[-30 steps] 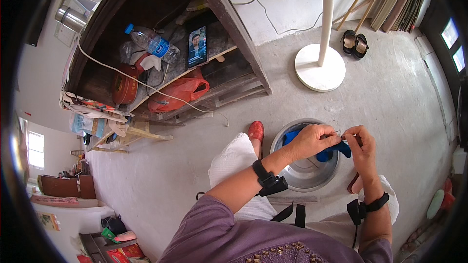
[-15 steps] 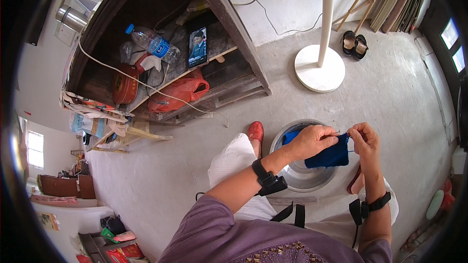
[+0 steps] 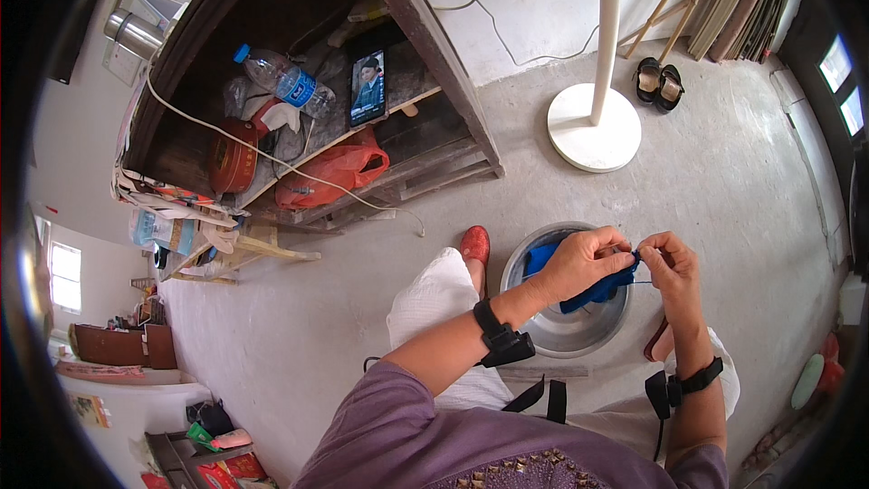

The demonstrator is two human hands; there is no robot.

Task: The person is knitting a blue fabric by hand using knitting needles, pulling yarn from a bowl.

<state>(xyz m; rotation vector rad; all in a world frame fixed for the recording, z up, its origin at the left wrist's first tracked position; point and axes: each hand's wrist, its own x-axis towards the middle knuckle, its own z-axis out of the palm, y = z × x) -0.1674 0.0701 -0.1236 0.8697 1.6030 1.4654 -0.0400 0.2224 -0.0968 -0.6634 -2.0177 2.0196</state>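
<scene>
My left hand [image 3: 588, 264] is closed on the upper edge of a blue knitted piece [image 3: 599, 294], thumb and forefinger pinched together. Close beside it, my right hand [image 3: 668, 263] pinches the piece's right upper corner, and a short strand of blue yarn shows at these fingers. Any needle between the fingers is too small to make out. The knitting hangs bunched over a round metal basin [image 3: 579, 340] on the floor between my feet. More blue material [image 3: 541, 258] lies inside the basin, partly hidden by my left hand.
A dark wooden cabinet [image 3: 453, 63] at the upper left holds a phone [image 3: 368, 91], a plastic bottle [image 3: 288, 81] and a red bag [image 3: 335, 172]. Beyond the basin stands a white pole on a round base [image 3: 588, 149]. Black shoes [image 3: 659, 83] sit near the wall.
The knitted piece, spread flat before, is now folded and bunched. Both hands have shifted slightly left and remain close together.
</scene>
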